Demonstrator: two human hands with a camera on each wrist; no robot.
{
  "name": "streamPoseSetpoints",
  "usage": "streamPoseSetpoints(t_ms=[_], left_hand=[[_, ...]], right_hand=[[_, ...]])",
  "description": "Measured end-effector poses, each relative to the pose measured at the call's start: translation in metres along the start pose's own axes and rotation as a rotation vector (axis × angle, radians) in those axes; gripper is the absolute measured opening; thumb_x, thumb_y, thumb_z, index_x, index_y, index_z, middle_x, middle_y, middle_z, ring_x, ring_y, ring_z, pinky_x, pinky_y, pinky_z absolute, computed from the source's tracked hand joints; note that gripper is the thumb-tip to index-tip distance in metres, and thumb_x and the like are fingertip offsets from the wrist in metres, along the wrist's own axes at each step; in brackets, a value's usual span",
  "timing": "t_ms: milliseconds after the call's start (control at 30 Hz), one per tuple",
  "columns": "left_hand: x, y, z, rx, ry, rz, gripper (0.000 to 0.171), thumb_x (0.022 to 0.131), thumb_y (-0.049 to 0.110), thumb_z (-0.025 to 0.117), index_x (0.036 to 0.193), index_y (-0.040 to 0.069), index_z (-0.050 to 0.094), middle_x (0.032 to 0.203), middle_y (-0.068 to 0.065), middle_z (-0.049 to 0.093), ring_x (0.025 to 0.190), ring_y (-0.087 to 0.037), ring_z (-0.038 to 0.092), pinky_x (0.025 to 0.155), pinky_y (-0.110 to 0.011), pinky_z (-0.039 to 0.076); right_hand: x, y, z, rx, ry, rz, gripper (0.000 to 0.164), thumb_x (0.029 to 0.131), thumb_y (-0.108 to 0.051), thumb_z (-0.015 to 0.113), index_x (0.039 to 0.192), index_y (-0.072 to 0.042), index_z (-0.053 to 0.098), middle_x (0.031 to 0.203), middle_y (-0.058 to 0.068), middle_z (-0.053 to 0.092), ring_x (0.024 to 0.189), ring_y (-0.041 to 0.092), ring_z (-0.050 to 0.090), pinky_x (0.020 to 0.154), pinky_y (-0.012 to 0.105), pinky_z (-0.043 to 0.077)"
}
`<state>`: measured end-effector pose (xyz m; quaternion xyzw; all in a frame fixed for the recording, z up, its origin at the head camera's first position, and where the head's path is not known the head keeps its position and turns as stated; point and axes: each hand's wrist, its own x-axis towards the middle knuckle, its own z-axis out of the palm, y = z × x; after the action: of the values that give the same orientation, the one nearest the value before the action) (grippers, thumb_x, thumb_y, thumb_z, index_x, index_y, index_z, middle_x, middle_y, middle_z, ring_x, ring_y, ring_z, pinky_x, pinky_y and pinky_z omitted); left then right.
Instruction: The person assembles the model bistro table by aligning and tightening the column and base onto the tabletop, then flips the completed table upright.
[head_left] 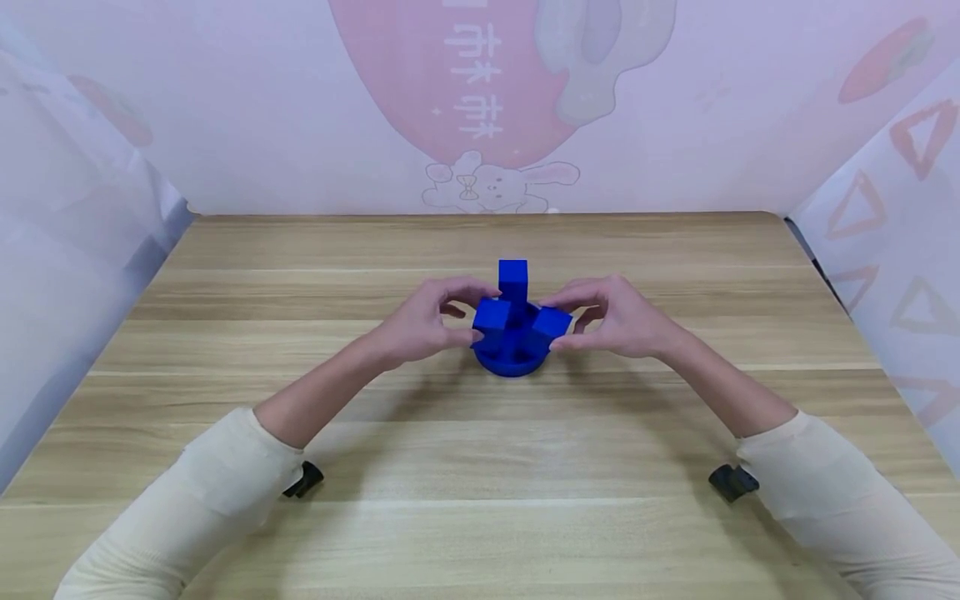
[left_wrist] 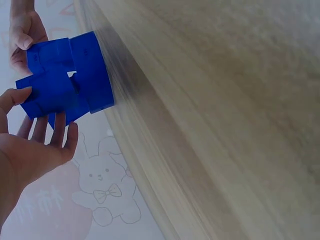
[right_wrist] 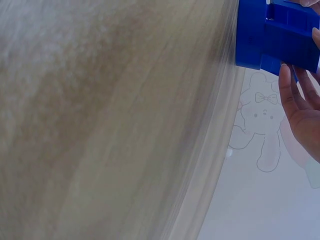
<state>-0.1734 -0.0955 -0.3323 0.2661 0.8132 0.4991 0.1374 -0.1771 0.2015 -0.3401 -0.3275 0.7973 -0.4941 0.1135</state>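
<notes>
A blue round base (head_left: 512, 367) stands on the wooden table, and three blue square-topped blocks rise from it. My left hand (head_left: 420, 327) holds the left block (head_left: 491, 315) between thumb and fingers. On the other side, my right hand (head_left: 621, 320) pinches the right block (head_left: 553, 322) the same way. Behind them the back block (head_left: 513, 273) stands upright and untouched. In the left wrist view the thumb and fingers of the left hand (left_wrist: 37, 155) span its block. The right wrist view cuts off part of the right hand (right_wrist: 306, 117).
The wooden table (head_left: 480, 500) reaches back to a pale printed panel (head_left: 262, 125). White sheeting (head_left: 67, 233) hangs at the left, and a sheet with red triangles (head_left: 892, 233) at the right. Black devices (head_left: 303, 479) show beside the sleeves.
</notes>
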Motion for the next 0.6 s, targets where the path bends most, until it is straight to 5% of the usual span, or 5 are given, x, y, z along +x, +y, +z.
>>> streamPoseSetpoints(t_ms=[300, 600], left_hand=[[0.001, 0.004, 0.015, 0.165, 0.200, -0.054, 0.061, 0.077, 0.023, 0.094, 0.119, 0.000, 0.055, 0.115, -0.014, 0.065, 0.113, -0.036, 0.060, 0.098, -0.051, 0.052], [0.003, 0.006, 0.022, 0.211, 0.209, -0.026, 0.059, 0.078, 0.026, 0.094, 0.118, 0.002, 0.057, 0.113, -0.014, 0.067, 0.110, -0.035, 0.063, 0.097, -0.052, 0.053]], right_hand=[[0.000, -0.001, 0.000, -0.003, -0.001, 0.010, 0.048, 0.079, 0.002, 0.088, 0.124, 0.008, 0.071, 0.120, 0.017, 0.073, 0.098, 0.023, 0.070, 0.078, 0.038, 0.063], [0.000, -0.001, 0.000, 0.003, -0.002, 0.009, 0.047, 0.080, 0.002, 0.087, 0.124, 0.007, 0.071, 0.119, 0.017, 0.073, 0.098, 0.023, 0.069, 0.078, 0.035, 0.063]])
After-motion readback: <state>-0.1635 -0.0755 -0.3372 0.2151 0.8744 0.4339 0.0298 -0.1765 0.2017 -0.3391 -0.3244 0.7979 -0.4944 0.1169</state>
